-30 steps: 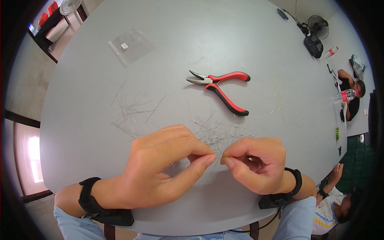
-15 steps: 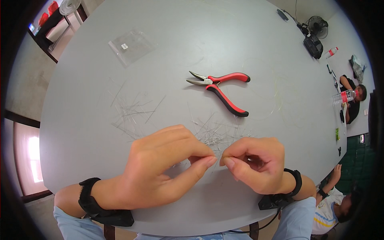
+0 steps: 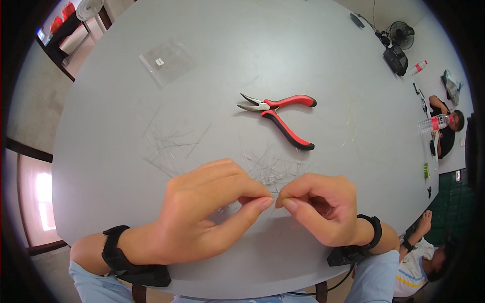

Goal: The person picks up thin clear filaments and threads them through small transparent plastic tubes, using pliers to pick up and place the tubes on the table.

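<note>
The left hand (image 3: 209, 212) and right hand (image 3: 326, 207) are pinched closed, contents indiscernible, with thin wires (image 3: 270, 178) just beyond at twelve o'clock, likely light, springy and best gripped near one end.

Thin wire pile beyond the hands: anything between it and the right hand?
Nothing visible. The wire pile lies on the table just beyond the right hand. The left hand is alongside, and the open pliers lie on the pile's far side.
</note>
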`<move>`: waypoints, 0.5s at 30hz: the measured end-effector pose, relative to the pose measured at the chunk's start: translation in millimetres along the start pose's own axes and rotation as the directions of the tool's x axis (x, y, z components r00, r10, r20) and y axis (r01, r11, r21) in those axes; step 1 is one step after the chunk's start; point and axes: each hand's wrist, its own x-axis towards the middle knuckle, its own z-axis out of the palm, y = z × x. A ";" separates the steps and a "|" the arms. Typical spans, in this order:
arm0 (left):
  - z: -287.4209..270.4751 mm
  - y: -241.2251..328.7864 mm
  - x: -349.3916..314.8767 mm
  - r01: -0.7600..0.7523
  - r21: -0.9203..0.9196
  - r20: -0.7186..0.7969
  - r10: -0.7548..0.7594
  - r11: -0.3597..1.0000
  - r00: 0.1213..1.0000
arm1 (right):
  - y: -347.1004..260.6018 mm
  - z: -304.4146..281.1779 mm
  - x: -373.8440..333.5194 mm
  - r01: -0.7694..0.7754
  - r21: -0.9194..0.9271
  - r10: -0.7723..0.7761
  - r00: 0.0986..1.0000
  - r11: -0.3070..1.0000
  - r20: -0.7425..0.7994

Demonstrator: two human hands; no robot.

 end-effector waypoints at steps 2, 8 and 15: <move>0.1 -0.4 0.3 -0.001 -0.010 0.001 0.001 1.000 1.000 | -3.5 -0.9 0.5 0.006 -0.031 -0.005 1.000 1.000 0.020; 0.6 3.4 -3.5 0.114 -0.068 0.018 -0.113 0.991 0.993 | -2.9 3.7 0.2 0.022 -0.049 -0.021 1.000 0.999 0.018; 2.6 1.1 -1.9 0.097 0.001 0.065 -0.097 0.995 0.993 | 2.4 2.1 -0.5 -0.043 -0.063 0.045 0.998 0.997 0.032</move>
